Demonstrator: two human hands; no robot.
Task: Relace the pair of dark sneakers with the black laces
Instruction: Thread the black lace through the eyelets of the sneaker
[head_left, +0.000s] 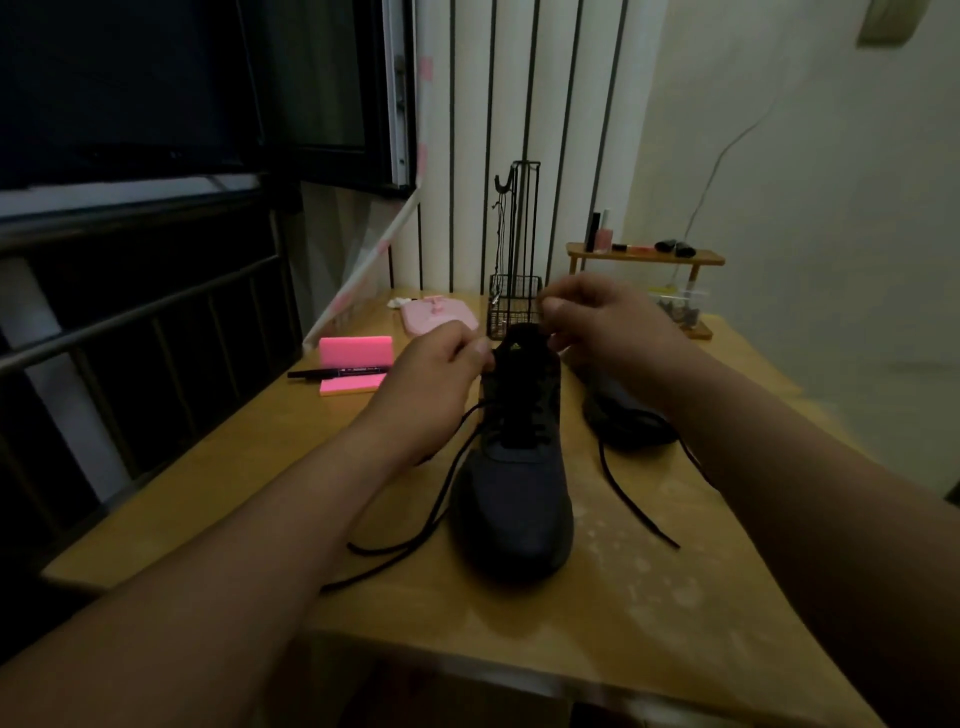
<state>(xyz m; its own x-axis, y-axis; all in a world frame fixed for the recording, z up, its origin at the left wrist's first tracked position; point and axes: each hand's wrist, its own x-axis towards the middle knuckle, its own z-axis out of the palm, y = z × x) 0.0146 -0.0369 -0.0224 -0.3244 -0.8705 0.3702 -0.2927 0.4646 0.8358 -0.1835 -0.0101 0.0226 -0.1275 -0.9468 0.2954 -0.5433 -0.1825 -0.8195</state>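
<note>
A dark sneaker stands on the wooden table with its toe toward me. Its black lace runs through the lower eyelets and trails off to the left. My left hand pinches the lace at the left of the sneaker's collar. My right hand is curled above the tongue, and pinches something thin that I cannot make out. The second dark sneaker lies behind my right forearm, partly hidden. A loose black lace stretches from it toward the table's front.
A black wire basket with a stand sits just behind the sneaker. Pink sticky notes, a black marker and a pink object lie at the left rear. A small wooden shelf with bottles stands at the right rear.
</note>
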